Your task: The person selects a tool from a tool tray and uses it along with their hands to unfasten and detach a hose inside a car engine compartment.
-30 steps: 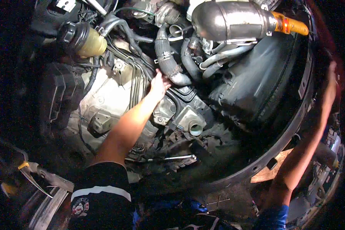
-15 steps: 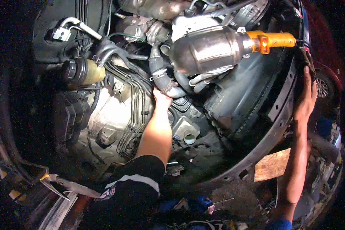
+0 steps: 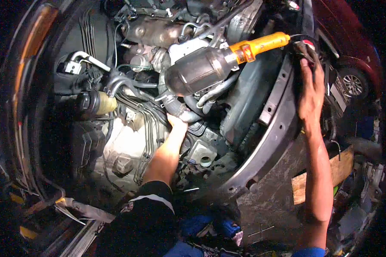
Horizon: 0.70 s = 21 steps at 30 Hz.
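Note:
My left hand [image 3: 177, 123], below a black sleeve with a grey stripe, reaches into the engine bay. It is at the lower end of a ribbed hose [image 3: 172, 103] with a metal clamp; its fingers are hidden behind the hose and pipes. Above it lies a caged work lamp [image 3: 199, 70] with an orange handle [image 3: 263, 44]. My right hand [image 3: 312, 96] is at the car's front edge, fingers stretched out along a dark, crumpled-looking item [image 3: 308, 52] near the lamp's cable. I cannot make out what that item is.
A yellowish fluid reservoir [image 3: 106, 104] with a black cap and several thin metal lines [image 3: 152, 128] lie left of my left arm. The curved front crossmember [image 3: 268, 141] runs between my arms. Outside it are a wooden board [image 3: 302, 188], a cross wrench [image 3: 261, 232] and a red car [image 3: 351, 51].
The view has shifted, so the lamp and my right hand appear further left and more floor shows. My left hand remains by the hose; my right hand stays near the front edge.

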Each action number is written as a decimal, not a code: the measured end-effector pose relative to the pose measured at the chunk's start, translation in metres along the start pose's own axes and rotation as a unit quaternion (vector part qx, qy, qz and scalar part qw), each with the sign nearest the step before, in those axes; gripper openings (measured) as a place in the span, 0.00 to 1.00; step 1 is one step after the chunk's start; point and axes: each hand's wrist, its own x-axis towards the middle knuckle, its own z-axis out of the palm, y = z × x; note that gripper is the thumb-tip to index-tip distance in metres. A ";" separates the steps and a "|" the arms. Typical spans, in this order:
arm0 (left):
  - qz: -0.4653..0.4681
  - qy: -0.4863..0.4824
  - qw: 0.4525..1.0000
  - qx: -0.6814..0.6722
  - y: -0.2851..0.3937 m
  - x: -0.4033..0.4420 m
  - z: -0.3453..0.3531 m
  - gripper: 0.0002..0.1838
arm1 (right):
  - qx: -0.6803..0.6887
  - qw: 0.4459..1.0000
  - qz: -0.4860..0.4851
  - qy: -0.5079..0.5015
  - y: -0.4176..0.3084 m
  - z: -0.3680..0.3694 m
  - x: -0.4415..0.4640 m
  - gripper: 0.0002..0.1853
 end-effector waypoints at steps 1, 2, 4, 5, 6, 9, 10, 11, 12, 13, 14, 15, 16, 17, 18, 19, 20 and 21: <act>0.003 0.005 1.000 0.004 -0.001 -0.001 -0.004 0.33 | 0.030 0.999 0.022 -0.008 0.003 0.002 -0.003 0.20; 0.006 0.012 1.000 0.007 -0.002 -0.003 -0.007 0.33 | 0.078 0.995 0.066 -0.014 -0.006 0.000 0.002 0.21; 0.010 0.019 1.000 0.014 -0.001 0.000 -0.005 0.33 | 0.127 0.985 0.118 -0.006 -0.013 0.000 0.009 0.23; 0.006 0.019 1.000 0.016 -0.001 -0.001 -0.002 0.33 | 0.126 0.984 0.128 0.000 -0.010 0.001 0.008 0.24; 0.006 0.019 1.000 0.019 -0.002 -0.001 0.001 0.33 | 0.125 0.983 0.134 0.007 -0.008 0.001 0.008 0.26; 0.001 0.016 1.000 0.022 -0.003 -0.001 0.006 0.33 | 0.121 0.984 0.129 0.002 -0.011 -0.001 0.009 0.29; 0.007 0.019 0.999 0.025 -0.004 -0.003 0.006 0.33 | 0.119 0.987 0.110 -0.006 -0.011 -0.002 0.008 0.29; 0.010 0.028 0.999 0.025 -0.004 -0.008 0.006 0.33 | 0.128 0.987 0.097 -0.001 -0.011 -0.002 0.006 0.29; 0.019 0.031 0.999 0.023 -0.005 -0.009 0.007 0.33 | 0.136 0.987 0.084 0.003 -0.012 -0.003 0.004 0.29; 0.026 0.027 0.999 0.014 -0.009 -0.006 0.008 0.33 | 0.149 0.984 0.096 0.021 -0.008 0.002 0.011 0.29; 0.031 0.035 0.999 0.021 -0.009 -0.009 0.003 0.32 | 0.159 0.979 0.123 0.023 -0.009 0.004 0.009 0.29; 0.039 0.045 0.998 0.027 -0.009 -0.011 0.005 0.32 | 0.164 0.975 0.150 0.019 -0.010 0.003 0.008 0.30; 0.044 0.053 0.997 0.035 -0.008 -0.013 0.010 0.32 | 0.170 0.973 0.158 0.012 -0.013 0.002 0.010 0.30; 0.044 0.056 0.997 0.037 -0.007 -0.012 0.012 0.32 | 0.161 0.976 0.148 0.003 -0.010 0.002 0.010 0.30; 0.040 0.055 0.997 0.040 -0.002 -0.017 0.011 0.32 | 0.153 0.979 0.137 -0.006 -0.009 0.001 0.009 0.30; 0.027 0.025 0.999 0.038 0.003 -0.021 0.014 0.33 | 0.153 0.977 0.148 -0.002 -0.011 0.001 0.008 0.30; 0.015 0.040 0.999 0.024 0.004 -0.021 0.013 0.33 | 0.153 0.976 0.155 0.006 -0.014 0.001 0.010 0.30; 0.007 0.051 0.999 0.010 0.002 -0.014 0.006 0.33 | 0.151 0.977 0.148 0.005 -0.013 0.001 0.010 0.30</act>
